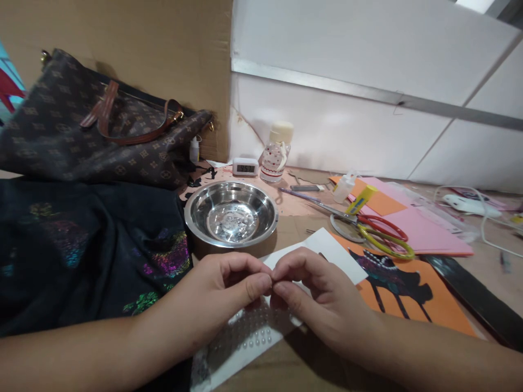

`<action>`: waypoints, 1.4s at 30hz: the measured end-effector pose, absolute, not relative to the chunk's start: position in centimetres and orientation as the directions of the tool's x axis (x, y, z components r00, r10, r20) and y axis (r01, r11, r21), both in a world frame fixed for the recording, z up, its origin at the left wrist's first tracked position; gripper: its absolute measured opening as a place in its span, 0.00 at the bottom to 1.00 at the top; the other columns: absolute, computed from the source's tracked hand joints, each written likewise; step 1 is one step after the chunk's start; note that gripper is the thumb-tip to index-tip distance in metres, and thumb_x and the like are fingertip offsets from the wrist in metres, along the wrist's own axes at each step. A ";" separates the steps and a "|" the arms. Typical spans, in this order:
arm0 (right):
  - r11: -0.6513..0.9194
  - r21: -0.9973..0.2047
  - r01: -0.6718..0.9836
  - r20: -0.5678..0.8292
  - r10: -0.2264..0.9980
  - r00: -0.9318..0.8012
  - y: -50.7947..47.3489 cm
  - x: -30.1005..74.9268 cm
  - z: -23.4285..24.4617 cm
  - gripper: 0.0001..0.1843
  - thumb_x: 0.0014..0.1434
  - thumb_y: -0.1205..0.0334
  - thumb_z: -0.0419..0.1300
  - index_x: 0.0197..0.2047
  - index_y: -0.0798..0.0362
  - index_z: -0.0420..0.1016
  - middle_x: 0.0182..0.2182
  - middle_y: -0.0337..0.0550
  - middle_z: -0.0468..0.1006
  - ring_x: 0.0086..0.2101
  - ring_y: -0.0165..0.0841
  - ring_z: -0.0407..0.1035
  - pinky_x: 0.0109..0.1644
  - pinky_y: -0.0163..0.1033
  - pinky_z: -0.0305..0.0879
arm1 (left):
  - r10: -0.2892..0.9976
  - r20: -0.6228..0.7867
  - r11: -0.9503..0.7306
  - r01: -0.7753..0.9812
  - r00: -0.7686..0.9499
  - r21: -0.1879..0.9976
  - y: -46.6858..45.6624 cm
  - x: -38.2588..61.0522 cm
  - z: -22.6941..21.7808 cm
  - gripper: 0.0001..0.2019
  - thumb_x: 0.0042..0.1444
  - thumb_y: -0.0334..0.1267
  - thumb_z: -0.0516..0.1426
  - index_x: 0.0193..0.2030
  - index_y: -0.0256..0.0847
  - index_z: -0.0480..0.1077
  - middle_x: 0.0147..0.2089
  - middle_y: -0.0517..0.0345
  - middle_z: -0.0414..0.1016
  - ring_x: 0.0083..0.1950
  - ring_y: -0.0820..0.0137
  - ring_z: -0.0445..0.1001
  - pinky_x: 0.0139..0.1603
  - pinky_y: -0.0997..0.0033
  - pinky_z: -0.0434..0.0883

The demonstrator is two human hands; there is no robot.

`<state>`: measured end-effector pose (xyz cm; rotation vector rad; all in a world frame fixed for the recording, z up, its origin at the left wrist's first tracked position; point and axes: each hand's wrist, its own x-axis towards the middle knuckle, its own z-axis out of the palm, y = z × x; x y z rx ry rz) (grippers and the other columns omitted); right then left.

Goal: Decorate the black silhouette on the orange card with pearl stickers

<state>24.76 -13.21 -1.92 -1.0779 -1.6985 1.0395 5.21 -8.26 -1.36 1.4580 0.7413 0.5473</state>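
My left hand [237, 288] and my right hand [314, 288] meet fingertip to fingertip at the middle of the view. Each has thumb and forefinger pinched together; whatever lies between them is too small to make out. Under them is a sheet of stick-on pearl beads [257, 337], its rows partly covered by my hands, lying on white paper [229, 373]. Just beyond stands a shiny metal bowl [192, 228] with small glittery bits [232, 222] inside. To the right, an orange sheet [443, 305] carries a black cut-out [396, 286] with a string of pearls along its top.
Scissors with red and yellow handles [384, 228], a yellow glue stick [362, 200] and pink paper [425, 223] lie at right. A small digital clock [245, 167] and a clear bottle [274, 158] stand behind the bowl. Black cloth [81, 245] and a brown handbag [81, 125] fill the left.
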 end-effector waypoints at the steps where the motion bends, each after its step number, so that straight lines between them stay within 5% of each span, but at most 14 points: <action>1: 0.288 -0.931 0.225 0.224 0.936 -0.270 -13.2 24.8 -2.0 0.02 0.66 0.65 0.60 0.41 0.49 0.72 0.32 0.37 0.79 0.33 0.28 0.74 0.36 0.32 0.68 | 0.731 -0.112 0.053 0.108 0.673 0.993 -8.3 5.2 -1.4 0.13 0.60 0.45 0.59 0.30 0.39 0.71 0.27 0.65 0.66 0.30 0.74 0.62 0.31 0.76 0.60; 7: 0.324 -0.910 0.260 0.247 0.925 -0.289 -13.1 24.8 -1.9 0.06 0.66 0.66 0.61 0.45 0.47 0.74 0.36 0.37 0.82 0.35 0.28 0.76 0.40 0.32 0.71 | 0.743 -0.129 0.059 0.127 0.657 0.990 -8.3 5.1 -1.6 0.13 0.59 0.45 0.60 0.29 0.39 0.70 0.27 0.65 0.66 0.29 0.74 0.62 0.31 0.76 0.60; 17: 0.399 -0.836 0.377 0.324 0.913 -0.248 -13.1 24.8 -1.7 0.04 0.63 0.68 0.61 0.39 0.49 0.75 0.32 0.35 0.81 0.33 0.27 0.75 0.37 0.30 0.70 | 0.747 -0.154 0.085 0.136 0.647 0.987 -8.1 5.3 -1.5 0.09 0.56 0.43 0.61 0.32 0.39 0.74 0.26 0.65 0.68 0.29 0.74 0.64 0.31 0.76 0.62; 42: 0.323 -0.935 0.147 0.252 0.896 -0.365 -13.5 24.4 -2.1 0.12 0.65 0.74 0.56 0.47 0.48 0.68 0.36 0.36 0.76 0.36 0.27 0.73 0.38 0.32 0.69 | 0.742 -0.104 -0.011 0.168 0.663 0.986 -8.4 5.2 -1.7 0.07 0.54 0.38 0.59 0.29 0.39 0.74 0.30 0.64 0.74 0.33 0.72 0.69 0.35 0.76 0.65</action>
